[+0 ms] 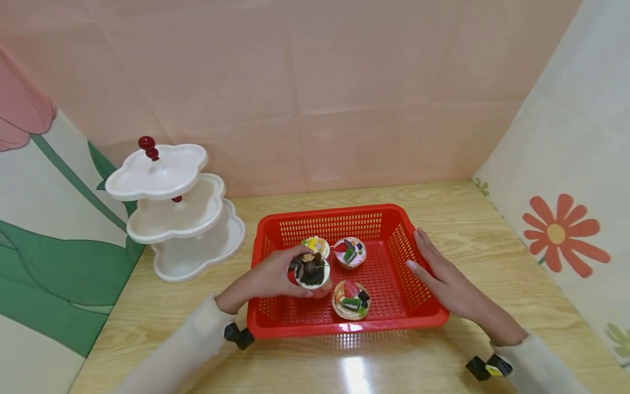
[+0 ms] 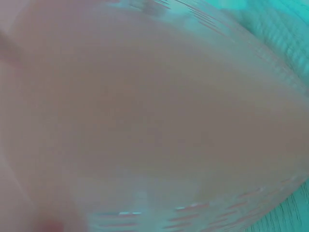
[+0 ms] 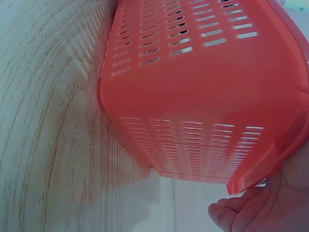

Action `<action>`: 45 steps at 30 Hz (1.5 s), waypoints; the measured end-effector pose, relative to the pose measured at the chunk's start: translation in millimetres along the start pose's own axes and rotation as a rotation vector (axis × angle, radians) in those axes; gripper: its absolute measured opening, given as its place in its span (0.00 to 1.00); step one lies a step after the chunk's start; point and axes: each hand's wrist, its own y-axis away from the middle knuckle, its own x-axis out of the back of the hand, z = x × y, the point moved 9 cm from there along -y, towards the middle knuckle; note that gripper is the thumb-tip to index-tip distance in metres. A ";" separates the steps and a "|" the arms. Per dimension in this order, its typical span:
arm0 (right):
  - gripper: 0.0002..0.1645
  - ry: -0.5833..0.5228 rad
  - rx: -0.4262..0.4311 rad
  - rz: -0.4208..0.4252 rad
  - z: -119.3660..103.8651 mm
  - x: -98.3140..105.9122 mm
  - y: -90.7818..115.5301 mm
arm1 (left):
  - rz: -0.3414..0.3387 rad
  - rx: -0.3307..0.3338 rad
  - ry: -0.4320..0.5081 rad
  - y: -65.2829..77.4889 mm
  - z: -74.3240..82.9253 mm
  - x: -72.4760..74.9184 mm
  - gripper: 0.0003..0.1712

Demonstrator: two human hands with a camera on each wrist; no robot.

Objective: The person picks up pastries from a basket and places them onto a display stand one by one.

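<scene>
My left hand (image 1: 268, 275) reaches into a red plastic basket (image 1: 325, 330) and grips a cupcake with a dark chocolate topping (image 1: 312, 271), thumb and fingers on its sides. Close by in the basket are a cupcake with yellow topping (image 1: 315, 245), partly hidden, a pink-white cupcake (image 1: 350, 253) and a fruit-topped cupcake (image 1: 351, 301). My right hand (image 1: 445, 284) holds the basket's right rim, thumb over the inner side and fingers along the outside. In the right wrist view, fingers (image 3: 251, 208) show under the rim. Blurred skin fills most of the left wrist view.
A white three-tier stand (image 1: 177, 210) with scalloped plates and red knobs stands left of the basket. Both are on a wood-grain table (image 1: 443, 210). A pink wall (image 1: 344, 98) rises behind, and flower-printed panels flank the table.
</scene>
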 end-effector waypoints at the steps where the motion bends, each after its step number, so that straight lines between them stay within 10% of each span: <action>1: 0.45 0.001 -0.002 -0.001 0.2 -0.3 -0.2 | 0.009 0.005 0.010 0.8 -0.2 0.9 0.44; 21: 0.45 0.034 0.053 0.023 -7.6 -0.2 -2.8 | 0.224 0.050 0.197 21.8 2.3 41.2 0.46; 45: 0.46 0.030 0.045 0.006 -11.2 -2.9 -3.2 | 0.494 0.106 0.179 77.4 -9.1 91.4 0.42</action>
